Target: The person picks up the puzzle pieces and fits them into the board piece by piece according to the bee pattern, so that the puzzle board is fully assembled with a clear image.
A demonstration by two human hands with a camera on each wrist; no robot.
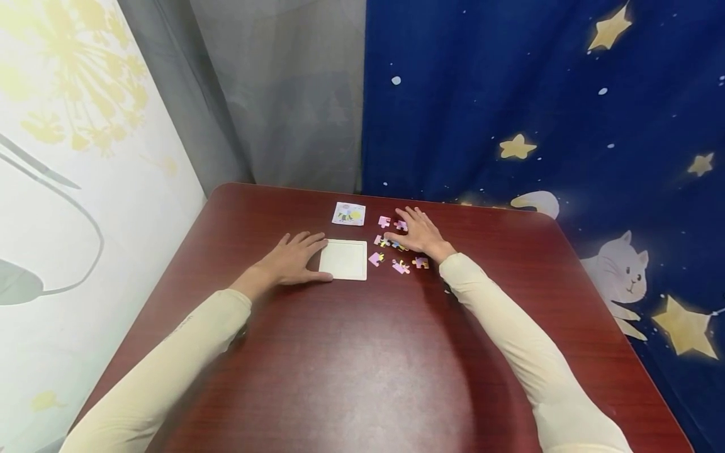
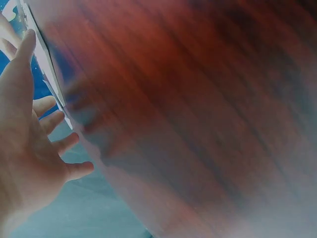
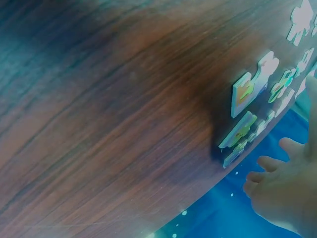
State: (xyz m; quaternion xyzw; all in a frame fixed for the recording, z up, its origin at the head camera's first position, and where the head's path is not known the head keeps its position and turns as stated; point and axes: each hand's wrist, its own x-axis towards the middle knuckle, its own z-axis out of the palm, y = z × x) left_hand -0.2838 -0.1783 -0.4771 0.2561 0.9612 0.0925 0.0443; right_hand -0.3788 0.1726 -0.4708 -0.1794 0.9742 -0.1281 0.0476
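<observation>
My left hand (image 1: 291, 259) lies at the left side of a flat white square puzzle tray (image 1: 343, 259), fingers spread, with thumb and fingertips right at its edge. In the left wrist view the tray (image 2: 45, 62) shows edge-on beyond the fingers. Over a loose group of jigsaw pieces, my right hand (image 1: 421, 234) reaches with its fingers extended, partly covering some of them. Pink-and-yellow pieces such as one jigsaw piece (image 1: 401, 267) and another jigsaw piece (image 1: 420, 262) lie nearer me. The right wrist view shows a jigsaw piece (image 3: 243, 91) flat on the wood, apart from the hand (image 3: 287, 191).
Behind the tray lies a small picture card (image 1: 348, 214) with a bee-like drawing. Everything rests on a dark red wooden table (image 1: 340, 365). Grey and blue curtains (image 1: 442, 113) hang along its far edge, and a pale patterned panel (image 1: 85, 189) stands at left.
</observation>
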